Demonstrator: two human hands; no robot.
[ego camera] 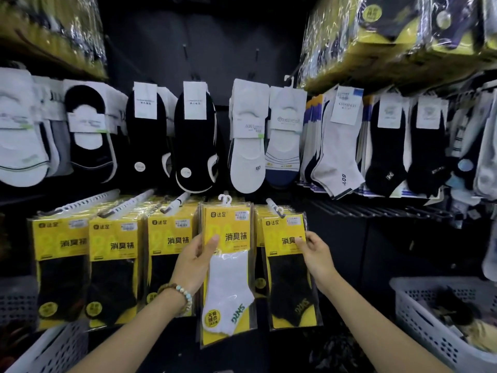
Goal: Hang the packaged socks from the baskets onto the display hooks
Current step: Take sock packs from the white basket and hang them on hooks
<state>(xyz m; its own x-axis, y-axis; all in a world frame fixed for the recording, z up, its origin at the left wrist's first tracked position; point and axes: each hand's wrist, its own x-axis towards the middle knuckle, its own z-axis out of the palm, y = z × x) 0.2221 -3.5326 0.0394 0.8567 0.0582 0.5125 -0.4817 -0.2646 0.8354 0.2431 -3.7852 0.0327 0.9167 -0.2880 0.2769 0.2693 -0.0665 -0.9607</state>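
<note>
Yellow white-sock pack (228, 265) clamped in left hand (197, 267), held before lower display row, its hanger (224, 200) near hook (273, 205). Right hand (317, 254) pinches neighbouring black-sock pack (289, 278). Risk: hanger misses hook, slick film slips, pack falls.

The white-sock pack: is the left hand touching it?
Touching. The head view shows the left hand gripping the white-sock pack, thumb across its yellow front; the right hand pinches the black-sock pack.
</note>
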